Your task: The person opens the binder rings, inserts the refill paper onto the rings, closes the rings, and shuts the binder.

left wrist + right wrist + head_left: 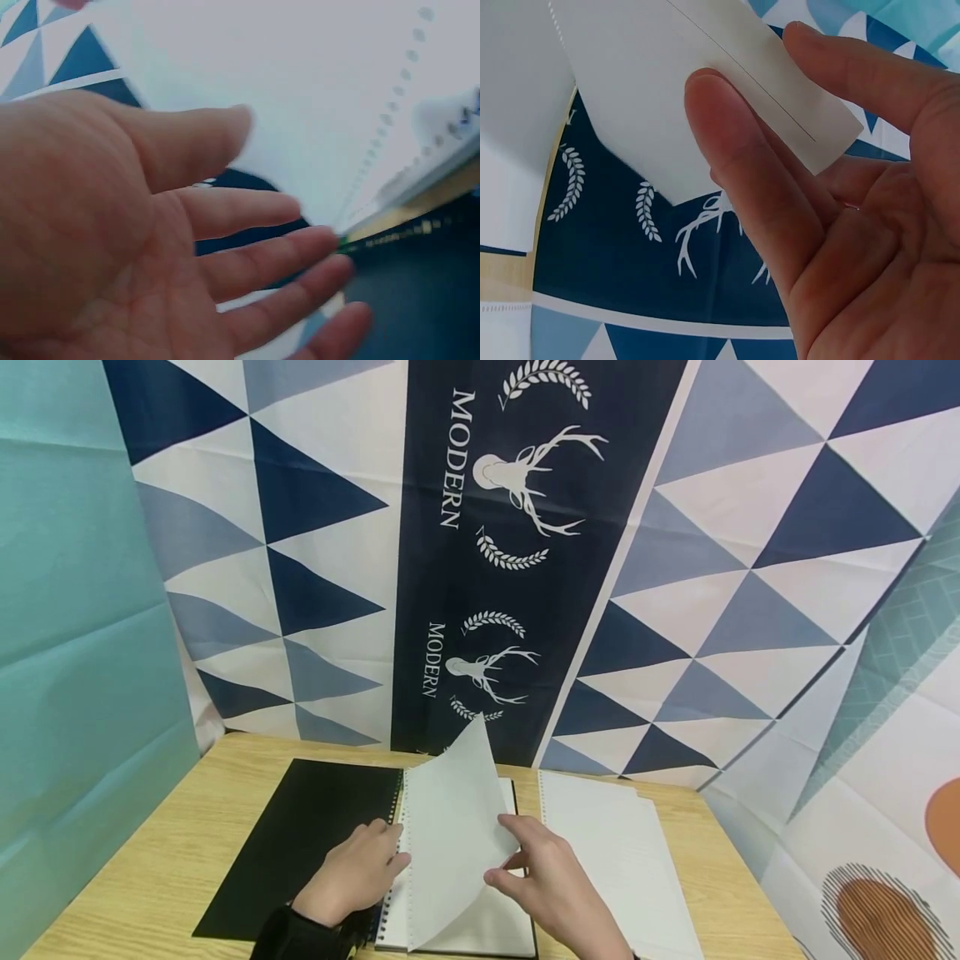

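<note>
Right hand (pixel 551 878) pinched a hole-punched sheet (pixel 450 843) raised over the open ring-bound notebook (pixel 498 928), left hand (pixel 356 870) loose-fingered near the binding (pixel 384 914); work judged partway, sheet not yet flat, more punched paper (pixel 607 852) lying right

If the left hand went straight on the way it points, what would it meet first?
Most likely the raised sheet; the left hand looks close to it, but depth is unclear.

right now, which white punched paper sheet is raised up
The curved white punched paper sheet held in the bare right hand; the other white sheets lie flat.
</note>
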{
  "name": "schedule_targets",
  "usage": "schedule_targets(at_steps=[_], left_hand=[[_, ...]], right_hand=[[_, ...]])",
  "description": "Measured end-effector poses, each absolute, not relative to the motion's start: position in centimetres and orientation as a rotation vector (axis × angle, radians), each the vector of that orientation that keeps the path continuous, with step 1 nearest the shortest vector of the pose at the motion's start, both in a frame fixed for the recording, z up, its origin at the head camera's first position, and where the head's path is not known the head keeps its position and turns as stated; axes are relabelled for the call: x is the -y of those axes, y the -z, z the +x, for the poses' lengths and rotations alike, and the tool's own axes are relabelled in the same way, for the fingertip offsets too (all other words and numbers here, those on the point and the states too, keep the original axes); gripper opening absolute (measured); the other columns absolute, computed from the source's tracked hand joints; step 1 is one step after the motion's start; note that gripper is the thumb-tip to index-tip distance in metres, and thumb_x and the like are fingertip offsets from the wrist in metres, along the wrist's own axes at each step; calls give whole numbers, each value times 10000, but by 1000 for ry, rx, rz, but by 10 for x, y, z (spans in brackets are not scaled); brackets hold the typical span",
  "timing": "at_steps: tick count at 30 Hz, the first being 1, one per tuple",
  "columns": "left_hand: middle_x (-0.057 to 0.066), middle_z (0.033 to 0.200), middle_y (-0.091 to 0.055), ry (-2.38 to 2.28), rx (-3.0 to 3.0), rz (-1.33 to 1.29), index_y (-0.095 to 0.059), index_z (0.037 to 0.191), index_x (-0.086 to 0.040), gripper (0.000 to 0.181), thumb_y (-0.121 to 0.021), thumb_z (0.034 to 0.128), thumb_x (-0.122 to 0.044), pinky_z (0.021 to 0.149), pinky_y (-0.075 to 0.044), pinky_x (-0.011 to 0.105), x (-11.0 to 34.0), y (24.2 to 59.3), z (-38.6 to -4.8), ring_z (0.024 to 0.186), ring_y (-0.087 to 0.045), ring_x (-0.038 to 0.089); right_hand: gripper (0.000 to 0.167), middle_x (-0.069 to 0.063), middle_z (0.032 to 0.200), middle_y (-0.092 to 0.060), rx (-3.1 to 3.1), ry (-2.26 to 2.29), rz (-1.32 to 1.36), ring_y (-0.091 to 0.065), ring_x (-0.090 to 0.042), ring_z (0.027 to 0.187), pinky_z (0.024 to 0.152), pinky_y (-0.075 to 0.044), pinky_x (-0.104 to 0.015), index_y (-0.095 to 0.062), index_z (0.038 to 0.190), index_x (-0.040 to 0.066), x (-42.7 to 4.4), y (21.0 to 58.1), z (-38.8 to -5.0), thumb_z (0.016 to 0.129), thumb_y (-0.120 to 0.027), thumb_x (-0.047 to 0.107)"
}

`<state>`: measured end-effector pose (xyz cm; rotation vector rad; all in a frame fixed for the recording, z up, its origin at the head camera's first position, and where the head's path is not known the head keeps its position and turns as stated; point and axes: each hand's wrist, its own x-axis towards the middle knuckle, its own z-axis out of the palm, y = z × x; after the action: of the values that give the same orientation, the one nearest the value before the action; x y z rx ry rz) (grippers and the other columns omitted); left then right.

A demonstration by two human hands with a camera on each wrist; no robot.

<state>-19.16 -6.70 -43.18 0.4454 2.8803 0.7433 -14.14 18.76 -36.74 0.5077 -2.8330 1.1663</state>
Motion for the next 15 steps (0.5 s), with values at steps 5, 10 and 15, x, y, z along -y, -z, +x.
schedule_targets(at_steps=[5,10,15], left_hand=[[239,1388,-578,-828,-2814,418,-536,1410,54,557,-651,992,-294,1026,-471,612,66,439,-197,1180,-593,327],[233,1428,-576,-946,-2746,421,-499,1449,42,571,-625,1009,-298,1066,-431,634,66,441,-197,1300,-576,376],[236,1412,-582,-992,-2713,452,-478,1457,56,573,-616,1014,-281,1020,-473,612,66,446,-199,1233,-605,334]], right_hand=[[641,-129,1276,-654,2814,-1132,510,-709,-26,820,693,-561,-178,-581,1365,-14,-186,366,-139,798,-851,112],[627,-121,1261,-658,2772,-1122,583,-715,-59,842,720,-575,-187,-591,1360,9,-185,364,-138,793,-850,76],[635,-135,1272,-658,2759,-1158,611,-720,-66,837,731,-571,-170,-589,1360,-6,-184,366,-140,788,-854,71]])
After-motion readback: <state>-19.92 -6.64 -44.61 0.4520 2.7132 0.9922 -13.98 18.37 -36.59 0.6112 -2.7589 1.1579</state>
